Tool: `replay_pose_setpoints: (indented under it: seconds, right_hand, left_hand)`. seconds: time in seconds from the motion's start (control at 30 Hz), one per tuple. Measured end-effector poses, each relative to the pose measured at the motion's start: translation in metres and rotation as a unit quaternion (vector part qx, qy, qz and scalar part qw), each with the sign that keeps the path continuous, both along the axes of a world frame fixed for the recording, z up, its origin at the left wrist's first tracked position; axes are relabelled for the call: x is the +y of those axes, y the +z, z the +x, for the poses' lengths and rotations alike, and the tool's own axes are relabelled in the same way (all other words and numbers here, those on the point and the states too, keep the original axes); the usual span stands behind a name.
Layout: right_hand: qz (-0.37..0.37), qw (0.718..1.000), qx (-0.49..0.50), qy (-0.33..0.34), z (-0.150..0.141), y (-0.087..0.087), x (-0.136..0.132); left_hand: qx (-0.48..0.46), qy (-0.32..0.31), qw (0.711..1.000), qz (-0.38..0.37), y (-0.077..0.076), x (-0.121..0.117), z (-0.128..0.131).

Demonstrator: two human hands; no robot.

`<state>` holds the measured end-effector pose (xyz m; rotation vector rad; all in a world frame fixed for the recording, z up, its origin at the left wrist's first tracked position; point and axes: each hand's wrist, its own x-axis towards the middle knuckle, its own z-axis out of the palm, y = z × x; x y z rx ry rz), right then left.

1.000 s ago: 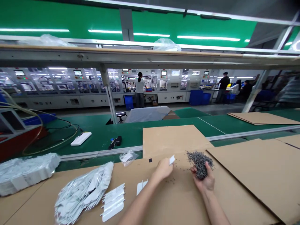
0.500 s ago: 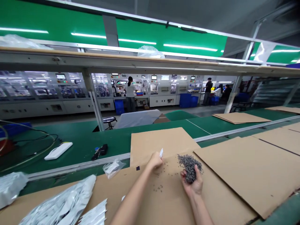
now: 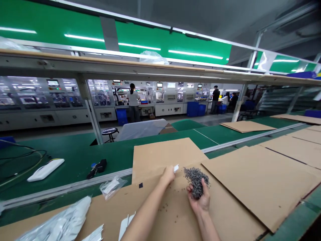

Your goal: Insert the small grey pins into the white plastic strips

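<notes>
Grey granules point(image 3: 195, 176) lie heaped against the right grip point(image 3: 202, 201), which is cupped half-open around their near side. The left grip point(image 3: 168, 174), pinching a white piece point(image 3: 176, 168), has drawn closer to the heap over the last half second, apparently bringing both hands to one spot; stray granules dot the cardboard point(image 3: 187, 229) nearer the wearer than the left grip.

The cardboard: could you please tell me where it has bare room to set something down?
Nearly bare: the right sheet, right of the grey bits and right hand; the rear sheet, between left hand and green bench. Crowded: between and below the hands, with scattered bits, and lower left, with bag and white parts.
</notes>
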<state>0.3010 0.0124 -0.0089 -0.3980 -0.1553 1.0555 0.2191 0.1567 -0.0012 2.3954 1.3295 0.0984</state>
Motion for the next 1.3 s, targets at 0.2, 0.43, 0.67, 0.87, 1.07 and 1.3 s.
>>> replay_pose_setpoints:
  seconds: [0.2,0.43,0.67,0.87,1.07,1.3]
  right_hand:
    - [-0.002,1.0,0.002,-0.01,-0.001,0.001,0.001]
    - [-0.004,1.0,0.002,-0.009,-0.002,0.004,0.0]
    - [-0.018,1.0,-0.003,-0.016,0.001,0.003,0.0]
    - [-0.011,0.999,-0.035,-0.013,0.004,-0.001,0.0]
    - [0.018,1.0,0.017,0.0,0.008,-0.001,-0.003]
    - [0.029,0.999,0.013,-0.025,0.01,0.001,-0.005]
  left_hand:
    - [-0.009,-0.01,1.0,-0.006,0.011,0.01,-0.012]
    - [-0.005,-0.118,0.99,-0.079,0.034,0.011,-0.034]
    - [-0.01,-0.168,0.985,-0.043,0.032,-0.018,-0.033]
    - [0.013,-0.215,0.975,-0.06,0.044,-0.033,-0.047]
    - [-0.048,-0.175,0.983,-0.023,0.031,-0.043,-0.017]
    - [-0.081,-0.11,0.991,-0.015,-0.001,-0.059,0.006]
